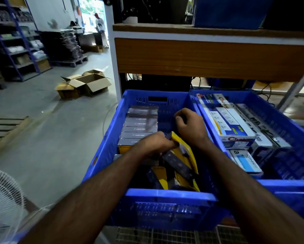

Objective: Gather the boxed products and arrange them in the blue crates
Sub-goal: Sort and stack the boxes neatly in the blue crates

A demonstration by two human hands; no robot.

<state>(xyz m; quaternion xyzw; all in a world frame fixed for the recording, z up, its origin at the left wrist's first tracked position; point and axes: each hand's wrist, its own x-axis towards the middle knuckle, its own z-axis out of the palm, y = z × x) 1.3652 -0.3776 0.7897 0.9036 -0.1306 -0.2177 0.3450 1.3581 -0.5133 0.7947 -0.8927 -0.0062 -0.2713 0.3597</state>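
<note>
Both hands are inside the left blue crate [109, 143]. My left hand [154, 144] grips a yellow and dark boxed product [181, 152] that stands tilted near the crate's middle. My right hand [190, 125] hovers just beyond it with fingers curled and nothing visible in them. A neat row of several grey boxes [140, 126] lines the crate's left side. More yellow and dark boxes [158, 176] lie jumbled at the near end. The right blue crate [299, 124] holds white and blue boxes [230, 124] laid lengthwise.
A wooden shelf [209, 57] overhangs the crates at the back. Open cardboard cartons [87, 83] lie on the grey floor to the left. A white fan [3, 199] stands at the lower left. Blue racking [15, 43] and a distant person [100, 23] are far back.
</note>
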